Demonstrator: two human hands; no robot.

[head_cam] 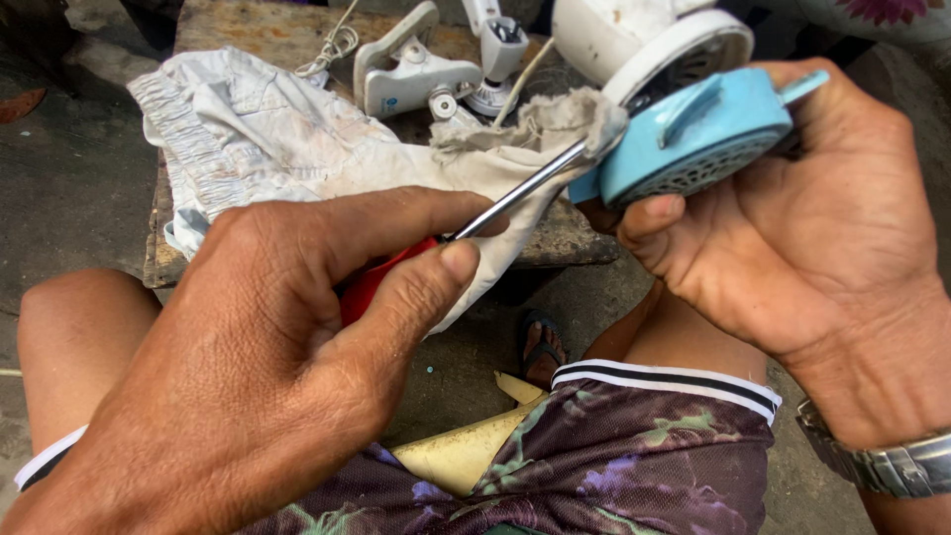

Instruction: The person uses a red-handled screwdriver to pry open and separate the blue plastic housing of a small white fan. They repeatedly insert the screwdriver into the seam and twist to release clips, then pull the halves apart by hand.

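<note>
Head view: left hand (267,376) closed around red-handled screwdriver (515,193), metal shaft running up and right, tip wrapped in corner of dirty white cloth (267,139) and touching edge of light blue vented plastic cover (693,139). Right hand (792,228) gripping this cover from beneath, wristwatch (892,461) on wrist. Behind, on worn wooden bench (248,30), white fan parts (416,74). Below, patterned shorts (634,456) over knees.

I see bare arms, a silver metal link-band wristwatch (897,464) on my right wrist, purple-and-green patterned shorts (634,466) with white-and-black striped hems, and a dark strapped sandal (542,349) below.
</note>
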